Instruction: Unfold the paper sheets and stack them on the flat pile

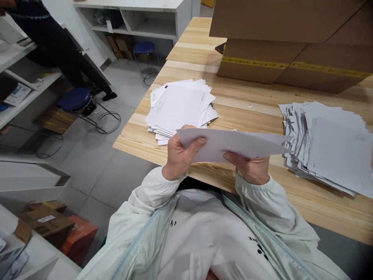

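A few white paper sheets [215, 144] are held up above the near edge of the table, tilted toward me. My left hand [183, 151] grips their left end, thumb on the near face. Lower on the sheets, my right hand [250, 165] pinches the bottom edge with its thumb in front; its fingers are mostly hidden behind the paper. Just beyond my left hand lies a loose, fanned stack of papers [180, 105]. To the right of my right hand sits a thicker, uneven paper stack [338, 144].
Large cardboard boxes [262, 58] with yellow tape stand at the back of the wooden table [244, 93]. A dark flat object [220, 48] lies beside them. On the left are blue stools [74, 99], shelves [151, 25], floor boxes [48, 221] and a standing person [55, 42].
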Demonstrator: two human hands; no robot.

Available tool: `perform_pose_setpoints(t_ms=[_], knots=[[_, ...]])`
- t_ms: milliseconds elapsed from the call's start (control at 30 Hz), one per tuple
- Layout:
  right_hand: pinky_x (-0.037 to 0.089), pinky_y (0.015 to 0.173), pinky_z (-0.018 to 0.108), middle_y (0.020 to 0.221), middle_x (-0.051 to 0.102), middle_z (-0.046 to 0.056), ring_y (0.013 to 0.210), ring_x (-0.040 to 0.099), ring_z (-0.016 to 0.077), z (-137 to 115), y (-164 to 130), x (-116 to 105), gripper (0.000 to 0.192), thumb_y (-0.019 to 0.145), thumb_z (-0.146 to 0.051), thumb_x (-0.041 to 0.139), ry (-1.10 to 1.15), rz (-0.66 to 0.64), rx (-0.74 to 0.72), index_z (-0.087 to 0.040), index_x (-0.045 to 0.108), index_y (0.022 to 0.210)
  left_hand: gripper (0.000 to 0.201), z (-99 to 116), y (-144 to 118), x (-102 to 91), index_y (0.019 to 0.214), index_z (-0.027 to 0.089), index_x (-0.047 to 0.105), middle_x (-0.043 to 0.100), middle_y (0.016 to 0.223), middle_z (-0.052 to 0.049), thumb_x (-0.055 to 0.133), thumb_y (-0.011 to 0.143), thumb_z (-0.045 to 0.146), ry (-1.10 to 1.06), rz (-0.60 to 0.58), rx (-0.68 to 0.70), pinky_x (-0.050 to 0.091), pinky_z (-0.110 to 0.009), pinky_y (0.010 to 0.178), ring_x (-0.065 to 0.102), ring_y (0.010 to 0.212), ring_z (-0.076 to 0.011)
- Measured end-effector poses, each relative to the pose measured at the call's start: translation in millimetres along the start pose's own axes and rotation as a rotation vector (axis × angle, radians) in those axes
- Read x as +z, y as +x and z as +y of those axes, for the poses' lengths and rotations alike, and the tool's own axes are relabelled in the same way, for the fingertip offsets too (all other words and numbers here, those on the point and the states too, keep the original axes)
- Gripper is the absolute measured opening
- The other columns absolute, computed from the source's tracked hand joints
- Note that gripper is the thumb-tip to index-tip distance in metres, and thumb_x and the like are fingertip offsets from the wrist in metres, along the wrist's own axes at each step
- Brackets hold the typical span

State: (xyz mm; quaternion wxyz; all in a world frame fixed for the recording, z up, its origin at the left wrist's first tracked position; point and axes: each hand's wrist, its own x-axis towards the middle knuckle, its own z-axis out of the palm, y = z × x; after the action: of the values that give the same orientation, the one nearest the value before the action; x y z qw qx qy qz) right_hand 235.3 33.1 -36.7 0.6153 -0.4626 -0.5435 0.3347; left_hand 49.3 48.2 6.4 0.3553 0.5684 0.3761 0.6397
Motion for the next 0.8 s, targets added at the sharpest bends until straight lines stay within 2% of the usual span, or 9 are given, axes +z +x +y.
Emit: perform_pose_setpoints(t_ms=[100,167,267,367,467,533,600,667,800], knots=[[0.06,0.068,0.04,0.082,0.075,0.0,0.073,0.069,0.0218,0,-10,2,0.028,0.067,-0.04,0.086,-0.06,0.095,-0.035,-0.024,0.074,0.086,0.031,-3,-10,5.5,0.085,0.019,0.068,0.067,0.081,-0.002,0.07,0.085,0.05,-0.002,-0.049,-0.044,0.05,-0.026,0.069,0.063,0.076,-0.0136],[0.059,0.071,0.041,0.084,0.074,0.002,0.075,0.069,0.0221,-9,-18,-8,0.025,0.072,-0.041,0.083,-0.171,0.198,-0.088,-0.023,0.073,0.087,0.029,-3,-23,13.7,0.104,0.023,0.066,0.068,0.087,-0.001,0.069,0.087,0.047,-0.043,-0.026,-0.093,0.05,-0.025,0.071,0.063,0.077,-0.0129],[0.057,0.081,0.042,0.095,0.074,0.005,0.087,0.069,0.0245,-23,-32,-40,0.028,0.077,-0.043,0.077,-0.397,0.279,-0.117,-0.023,0.073,0.097,0.056,-4,-52,27.7,0.141,0.032,0.045,0.068,0.088,0.0,0.067,0.09,0.041,-0.099,-0.024,-0.159,0.049,-0.024,0.066,0.057,0.069,-0.0111],[0.054,0.079,0.039,0.09,0.072,0.005,0.085,0.067,0.0246,-26,-53,-79,0.025,0.085,-0.046,0.068,-0.591,0.229,0.075,-0.024,0.072,0.095,0.07,-8,-82,37.0,0.153,0.035,0.03,0.061,0.077,0.004,0.065,0.092,0.032,-0.104,-0.152,-0.228,0.042,-0.023,0.057,0.044,0.057,-0.0092],[0.05,0.068,0.035,0.079,0.067,0.004,0.074,0.061,0.0216,-19,-74,-107,0.034,0.093,-0.052,0.053,-0.696,0.151,0.315,-0.022,0.069,0.094,0.059,-13,-100,42.0,0.148,0.029,0.043,0.052,0.068,0.005,0.062,0.092,0.027,-0.137,-0.377,-0.451,0.037,-0.022,0.053,0.035,0.053,-0.0079],[0.045,0.061,0.032,0.074,0.063,0.003,0.068,0.056,0.0189,-11,-84,-117,0.04,0.093,-0.056,0.05,-0.727,0.133,0.401,-0.02,0.067,0.092,0.042,-16,-102,46.2,0.131,0.021,0.062,0.051,0.068,0.004,0.063,0.089,0.028,-0.217,-0.536,-0.717,0.039,-0.022,0.055,0.04,0.055,-0.0073],[0.04,0.054,0.029,0.068,0.06,0.001,0.062,0.051,0.0163,-3,-89,-126,0.042,0.089,-0.059,0.054,-0.697,0.13,0.465,-0.019,0.066,0.086,0.03,-16,-98,52.8,0.111,0.015,0.071,0.055,0.071,0.001,0.064,0.086,0.029,-0.302,-0.635,-0.993,0.044,-0.022,0.059,0.05,0.059,-0.0079],[0.036,0.048,0.027,0.065,0.059,0.0,0.058,0.048,0.0145,4,-91,-136,0.043,0.085,-0.061,0.061,-0.621,0.132,0.517,-0.018,0.066,0.08,0.025,-17,-93,61.7,0.103,0.013,0.072,0.059,0.072,0.0,0.065,0.083,0.025,-0.339,-0.655,-1.176,0.047,-0.022,0.062,0.055,0.062,-0.0086],[0.033,0.043,0.026,0.06,0.056,-0.002,0.054,0.045,0.0134,14,-85,-154,0.043,0.08,-0.06,0.066,-0.55,0.129,0.547,-0.018,0.067,0.073,0.028,-21,-87,81.2,0.105,0.011,0.071,0.057,0.064,0.003,0.061,0.079,0.011,-0.311,-0.645,-1.249,0.047,-0.022,0.061,0.053,0.056,-0.0068]])
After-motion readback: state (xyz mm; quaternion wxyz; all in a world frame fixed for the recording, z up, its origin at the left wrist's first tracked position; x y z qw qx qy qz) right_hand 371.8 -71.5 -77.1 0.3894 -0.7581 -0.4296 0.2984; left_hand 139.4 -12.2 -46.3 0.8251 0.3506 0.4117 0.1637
